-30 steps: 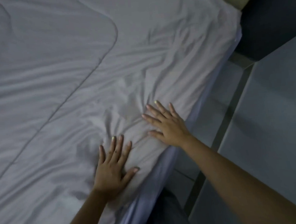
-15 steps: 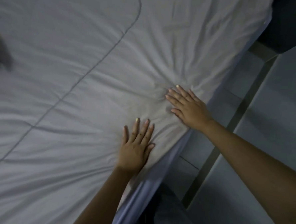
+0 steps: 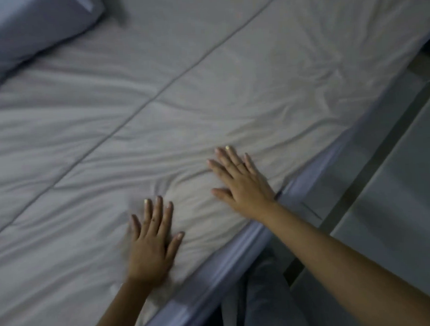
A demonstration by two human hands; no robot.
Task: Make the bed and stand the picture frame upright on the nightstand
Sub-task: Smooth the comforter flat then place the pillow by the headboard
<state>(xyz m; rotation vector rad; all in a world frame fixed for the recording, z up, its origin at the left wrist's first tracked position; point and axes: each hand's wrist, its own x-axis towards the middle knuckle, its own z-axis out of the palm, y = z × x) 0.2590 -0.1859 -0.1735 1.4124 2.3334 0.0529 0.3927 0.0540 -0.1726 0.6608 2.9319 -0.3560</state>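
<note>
Both palms lie flat, fingers spread, on the comforter (image 3: 205, 100): left hand (image 3: 150, 240), right hand (image 3: 240, 184) just beyond; they've slid toward the pillow (image 3: 24, 31), creases flattening; picture frame and nightstand unseen

Both hands, left (image 3: 151, 245) and right (image 3: 243, 183), have slid along the sheet (image 3: 230, 99); a pillow (image 3: 24, 31), seemingly, now shows
</note>
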